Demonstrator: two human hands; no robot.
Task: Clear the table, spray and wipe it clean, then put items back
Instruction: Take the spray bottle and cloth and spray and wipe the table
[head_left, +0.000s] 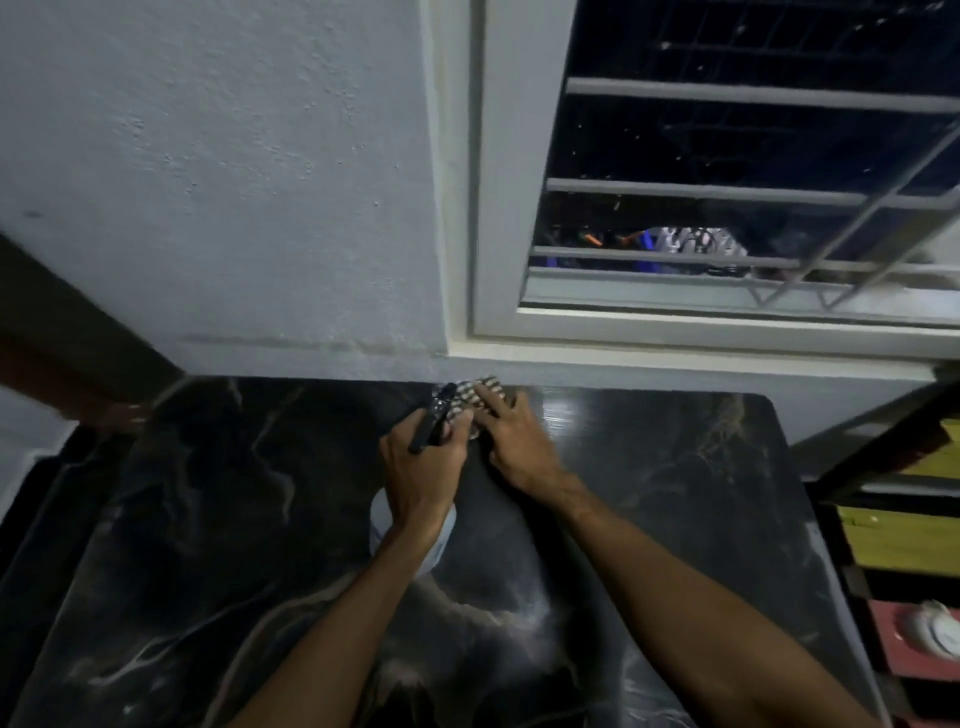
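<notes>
A black marble-patterned table (208, 519) fills the lower view. My left hand (423, 467) grips a spray bottle (410, 540) with a black trigger head and a white body that shows below my wrist. My right hand (511, 441) lies with straight fingers on a patterned cloth (475, 392) at the table's far edge, by the wall. The bottle's nozzle points toward the cloth. Most of the cloth is hidden under my hands.
A white wall (234, 208) stands right behind the table. A barred window (727, 182) with a sill is at the upper right. A shelf (893, 545) with yellow and red items stands against the table's right edge.
</notes>
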